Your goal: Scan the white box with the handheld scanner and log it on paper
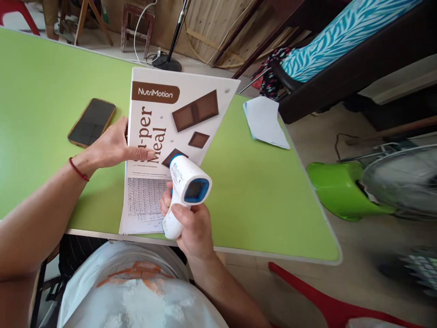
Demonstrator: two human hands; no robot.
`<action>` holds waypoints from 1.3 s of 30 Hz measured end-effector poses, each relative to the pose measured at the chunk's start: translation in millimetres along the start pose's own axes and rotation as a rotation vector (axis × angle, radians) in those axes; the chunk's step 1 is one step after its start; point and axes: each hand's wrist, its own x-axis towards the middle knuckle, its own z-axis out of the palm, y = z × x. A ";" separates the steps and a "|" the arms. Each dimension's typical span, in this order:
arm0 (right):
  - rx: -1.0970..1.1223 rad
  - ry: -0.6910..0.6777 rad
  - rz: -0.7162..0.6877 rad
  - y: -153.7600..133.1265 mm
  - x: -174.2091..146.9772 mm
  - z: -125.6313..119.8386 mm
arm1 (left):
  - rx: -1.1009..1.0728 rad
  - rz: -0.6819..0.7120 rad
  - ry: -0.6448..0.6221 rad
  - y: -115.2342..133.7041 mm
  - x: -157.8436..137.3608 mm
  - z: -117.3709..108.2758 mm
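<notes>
My left hand (118, 143) grips the left side of a white NutriMotion box (150, 123), its thumb across the front. Brown lettering and chocolate pieces are printed on the box, which is held up over the table. In my right hand (194, 228) is a white infrared thermometer (180, 193) with a blue-rimmed dark screen facing me. Its front end overlaps the box's lower edge in view; I cannot tell if they touch. Under the box, sheets of paper with handwriting (145, 202) lie partly hidden at the table's near edge.
A smartphone (92, 122) lies on the green table (259, 200), left of the box. Folded white paper (264, 120) sits by the right edge. Beyond are a green bin (336, 189), a fan (406, 182) and a red plastic chair (327, 303).
</notes>
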 end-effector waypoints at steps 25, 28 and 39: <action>0.010 -0.069 -0.051 14.1 -9.9 -3.4 | -0.004 -0.016 -0.059 0.9 0.4 3.0; 0.020 -0.076 -0.041 14.8 -9.9 -3.2 | 0.023 -0.006 -0.053 0.0 0.4 2.2; 0.079 -0.020 0.014 12.0 -9.7 2.1 | 0.035 -0.026 -0.032 6.3 -1.4 5.0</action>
